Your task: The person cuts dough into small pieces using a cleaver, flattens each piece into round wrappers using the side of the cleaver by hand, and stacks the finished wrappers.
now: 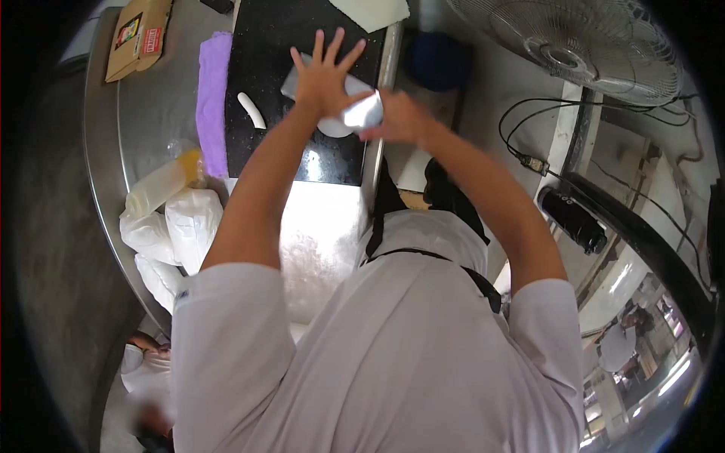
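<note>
My left hand (323,81) lies palm down with its fingers spread, over a wide flat metal blade (289,85) like a cleaver's. At the blade's near right end, which shines brightly, my right hand (400,117) is closed; its fingers are slightly blurred and any handle is hidden. A round white piece (334,128), like flattened dough, shows partly from under the blade's near edge. Left of my left hand, a short white roll (251,111), like dough, rests on the black board (264,38).
A folded purple cloth (213,106) lies along the board's left edge. Farther left are a bottle (162,181), white plastic bags (192,223) and a cardboard box (140,38). A fan (566,53) and cables (513,124) are on the right. Another person (147,370) is at lower left.
</note>
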The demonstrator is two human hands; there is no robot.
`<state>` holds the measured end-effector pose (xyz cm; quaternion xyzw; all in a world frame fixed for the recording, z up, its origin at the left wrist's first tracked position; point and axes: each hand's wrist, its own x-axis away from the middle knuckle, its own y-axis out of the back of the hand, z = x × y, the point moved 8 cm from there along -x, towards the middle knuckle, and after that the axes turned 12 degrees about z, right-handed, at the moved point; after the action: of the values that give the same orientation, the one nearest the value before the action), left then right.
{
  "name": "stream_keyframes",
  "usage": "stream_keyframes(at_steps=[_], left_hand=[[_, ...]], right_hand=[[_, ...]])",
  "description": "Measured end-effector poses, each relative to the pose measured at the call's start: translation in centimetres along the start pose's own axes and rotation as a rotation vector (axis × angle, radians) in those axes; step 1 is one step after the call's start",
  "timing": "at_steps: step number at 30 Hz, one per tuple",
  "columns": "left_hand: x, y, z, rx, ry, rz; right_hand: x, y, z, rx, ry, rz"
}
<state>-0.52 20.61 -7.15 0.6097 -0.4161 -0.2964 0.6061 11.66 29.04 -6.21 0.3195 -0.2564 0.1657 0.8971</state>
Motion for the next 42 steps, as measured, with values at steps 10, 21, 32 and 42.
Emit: stream_keyframes(at_steps=[10,21,32,42], left_hand=[[-0.1,0.2,-1.4,0.047,0.219,-0.026],[0.7,-0.3,-2.2,0.071,0.165,0.071],[1.7,-1.2,-2.4,0.106,0.173,0.051],[-0.9,0.5,1.7,0.137,0.295,-0.237]], right_hand=[[-1.0,2.0,-2.3,0.147,0.043,-0.037],[-0.6,0.3,-3.6,0.107,0.082,-0.008],[0.1,0.4,-3.2,0.227,0.052,0.190],[-5.1,6.1,-0.9,0.565,0.304,-0.001]])
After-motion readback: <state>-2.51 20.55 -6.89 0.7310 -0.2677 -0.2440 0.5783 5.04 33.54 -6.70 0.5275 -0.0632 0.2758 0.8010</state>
